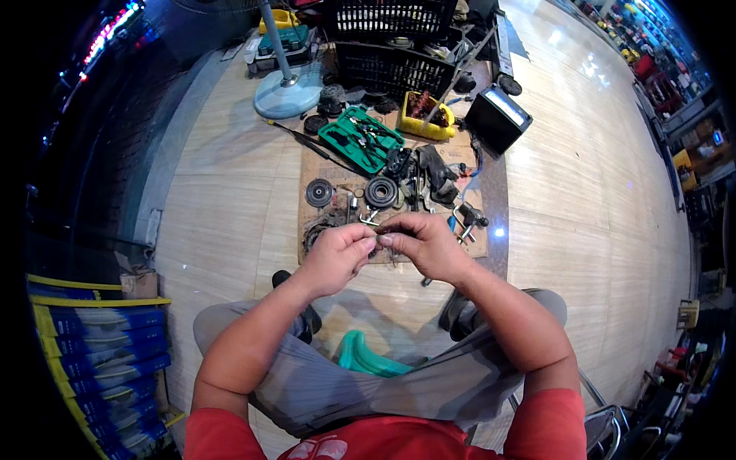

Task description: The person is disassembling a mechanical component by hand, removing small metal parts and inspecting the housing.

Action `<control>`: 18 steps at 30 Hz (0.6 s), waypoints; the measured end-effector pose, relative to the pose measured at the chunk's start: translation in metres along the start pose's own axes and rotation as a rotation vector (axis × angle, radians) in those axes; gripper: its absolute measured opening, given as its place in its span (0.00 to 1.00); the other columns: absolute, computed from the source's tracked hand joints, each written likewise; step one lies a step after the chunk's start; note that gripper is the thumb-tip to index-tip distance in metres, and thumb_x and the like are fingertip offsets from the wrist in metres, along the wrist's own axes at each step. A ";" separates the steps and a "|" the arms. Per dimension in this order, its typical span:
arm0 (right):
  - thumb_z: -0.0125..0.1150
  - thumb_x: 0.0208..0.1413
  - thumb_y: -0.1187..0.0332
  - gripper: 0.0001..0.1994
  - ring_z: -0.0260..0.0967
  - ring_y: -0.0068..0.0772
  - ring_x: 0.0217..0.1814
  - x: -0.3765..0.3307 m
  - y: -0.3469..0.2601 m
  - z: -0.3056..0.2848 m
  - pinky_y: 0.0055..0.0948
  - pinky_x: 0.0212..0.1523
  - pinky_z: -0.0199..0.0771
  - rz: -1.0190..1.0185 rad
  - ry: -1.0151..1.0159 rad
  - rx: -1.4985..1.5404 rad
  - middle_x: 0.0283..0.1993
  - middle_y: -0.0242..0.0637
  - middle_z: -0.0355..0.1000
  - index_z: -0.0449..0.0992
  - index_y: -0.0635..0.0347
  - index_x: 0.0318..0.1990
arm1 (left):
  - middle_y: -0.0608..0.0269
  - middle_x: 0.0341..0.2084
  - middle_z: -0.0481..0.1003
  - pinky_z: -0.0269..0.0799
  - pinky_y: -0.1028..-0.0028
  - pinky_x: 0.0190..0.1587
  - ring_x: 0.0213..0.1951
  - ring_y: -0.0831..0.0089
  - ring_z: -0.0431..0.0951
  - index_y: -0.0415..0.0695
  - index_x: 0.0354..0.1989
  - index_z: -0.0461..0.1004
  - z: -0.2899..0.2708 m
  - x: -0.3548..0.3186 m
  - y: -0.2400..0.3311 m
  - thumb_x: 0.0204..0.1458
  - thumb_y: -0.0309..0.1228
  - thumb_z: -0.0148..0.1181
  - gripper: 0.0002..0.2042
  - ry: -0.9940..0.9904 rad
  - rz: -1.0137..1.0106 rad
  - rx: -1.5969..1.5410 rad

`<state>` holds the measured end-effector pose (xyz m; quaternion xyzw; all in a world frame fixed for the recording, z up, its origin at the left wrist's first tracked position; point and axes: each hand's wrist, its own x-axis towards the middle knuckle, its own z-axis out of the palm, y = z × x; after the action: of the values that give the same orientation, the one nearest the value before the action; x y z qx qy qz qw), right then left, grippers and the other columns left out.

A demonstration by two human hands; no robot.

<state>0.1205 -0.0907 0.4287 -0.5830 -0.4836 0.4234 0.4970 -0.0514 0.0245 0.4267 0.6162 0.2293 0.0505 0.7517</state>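
My left hand and my right hand meet in front of me above a sheet of cardboard. The fingertips of both are pinched together around something small and dark, too hidden to name. Just beyond them on the cardboard lie a round black pulley-like part and a smaller dark disc. A bent metal piece shows right behind my fingers. To the right of my right hand rests a metal puller-like tool. Dark, greasy parts sit partly hidden behind my left hand.
Farther off are an open green tool case, a yellow container of parts, a black battery-like box and black crates. A fan base stands back left. Green tubing lies between my legs; blue-yellow packages stand left.
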 end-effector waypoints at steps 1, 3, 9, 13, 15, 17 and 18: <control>0.62 0.57 0.72 0.07 0.72 0.22 0.34 0.001 -0.006 -0.002 0.26 0.36 0.74 -0.063 -0.002 -0.049 0.31 0.35 0.76 0.77 0.65 0.40 | 0.72 0.16 0.65 0.60 0.80 0.22 0.17 0.83 0.62 0.41 0.38 0.72 -0.003 -0.001 0.000 0.63 0.31 0.48 0.08 -0.050 -0.058 -0.154; 0.62 0.56 0.73 0.06 0.74 0.24 0.34 0.000 -0.009 -0.003 0.27 0.36 0.74 -0.161 0.003 -0.122 0.31 0.36 0.77 0.78 0.64 0.39 | 0.71 0.15 0.64 0.62 0.76 0.23 0.16 0.81 0.62 0.38 0.40 0.72 -0.008 -0.003 -0.002 0.64 0.31 0.48 0.09 -0.199 -0.077 -0.426; 0.63 0.55 0.72 0.06 0.74 0.24 0.32 -0.001 -0.009 -0.001 0.27 0.34 0.73 -0.157 0.091 -0.173 0.30 0.38 0.77 0.78 0.64 0.39 | 0.65 0.20 0.72 0.69 0.72 0.27 0.20 0.72 0.71 0.37 0.39 0.73 -0.006 0.003 -0.007 0.61 0.31 0.55 0.09 -0.035 -0.017 -0.291; 0.62 0.57 0.70 0.07 0.71 0.20 0.29 0.000 -0.006 0.000 0.24 0.32 0.72 -0.005 0.185 -0.111 0.27 0.35 0.76 0.79 0.65 0.39 | 0.57 0.27 0.77 0.72 0.68 0.31 0.26 0.63 0.77 0.39 0.36 0.75 0.010 -0.003 0.001 0.52 0.28 0.63 0.07 0.508 0.556 0.757; 0.62 0.57 0.70 0.07 0.71 0.19 0.29 -0.001 -0.010 -0.001 0.24 0.31 0.72 0.044 0.202 -0.070 0.27 0.34 0.76 0.79 0.65 0.39 | 0.55 0.29 0.76 0.72 0.64 0.32 0.29 0.57 0.77 0.40 0.36 0.76 0.007 -0.002 0.001 0.47 0.27 0.66 0.09 0.490 0.695 0.959; 0.62 0.57 0.70 0.08 0.69 0.16 0.29 -0.003 -0.009 0.001 0.22 0.30 0.71 0.068 0.203 -0.001 0.27 0.32 0.76 0.79 0.65 0.39 | 0.56 0.28 0.76 0.72 0.63 0.33 0.30 0.56 0.77 0.41 0.37 0.76 0.010 -0.003 0.003 0.47 0.27 0.66 0.09 0.461 0.708 1.055; 0.63 0.57 0.70 0.08 0.69 0.16 0.29 -0.004 -0.008 0.001 0.22 0.30 0.71 0.041 0.208 -0.011 0.27 0.31 0.76 0.79 0.65 0.39 | 0.55 0.27 0.76 0.71 0.63 0.31 0.29 0.55 0.76 0.41 0.36 0.76 0.012 -0.002 0.004 0.47 0.26 0.65 0.08 0.470 0.720 1.068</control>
<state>0.1181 -0.0939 0.4366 -0.6363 -0.4197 0.3681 0.5325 -0.0476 0.0136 0.4325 0.9129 0.1607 0.3097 0.2116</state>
